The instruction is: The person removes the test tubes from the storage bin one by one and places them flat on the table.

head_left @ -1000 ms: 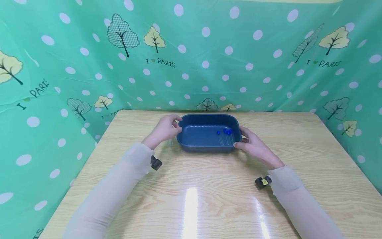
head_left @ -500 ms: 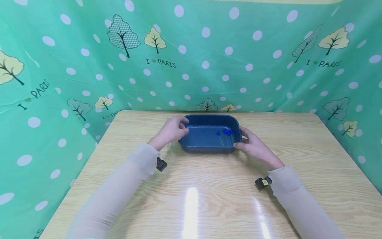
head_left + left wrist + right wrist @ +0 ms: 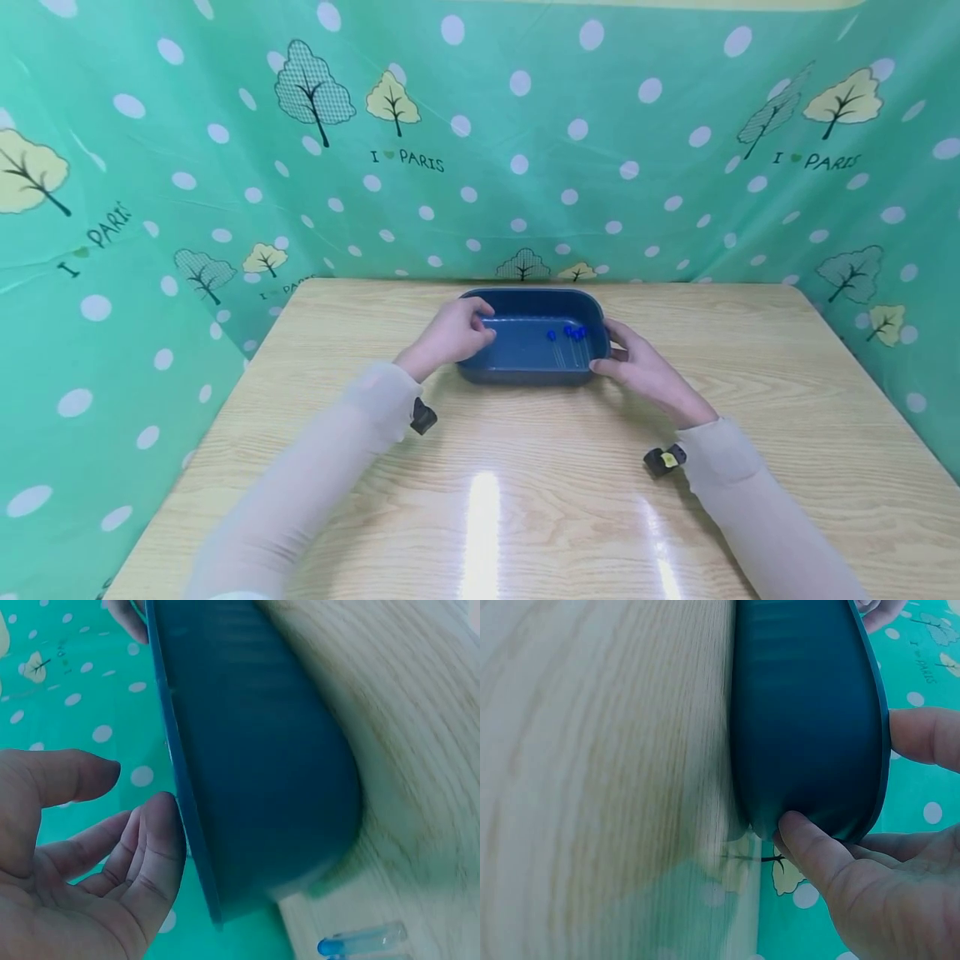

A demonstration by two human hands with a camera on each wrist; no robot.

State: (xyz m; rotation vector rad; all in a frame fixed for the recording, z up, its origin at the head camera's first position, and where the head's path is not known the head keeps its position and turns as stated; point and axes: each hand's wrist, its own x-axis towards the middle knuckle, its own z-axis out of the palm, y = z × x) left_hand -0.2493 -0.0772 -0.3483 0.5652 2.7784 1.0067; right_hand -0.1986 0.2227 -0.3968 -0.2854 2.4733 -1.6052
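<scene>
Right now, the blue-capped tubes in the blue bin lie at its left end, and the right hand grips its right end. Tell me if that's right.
Not quite: the blue-capped tubes lie at the right end of the blue bin, as the head view shows. The right hand does grip its right end.

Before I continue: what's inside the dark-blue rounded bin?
Four slender, clear, blue-capped tubes lie near the right end of the bin; the left hand hides part of the left end.
</scene>
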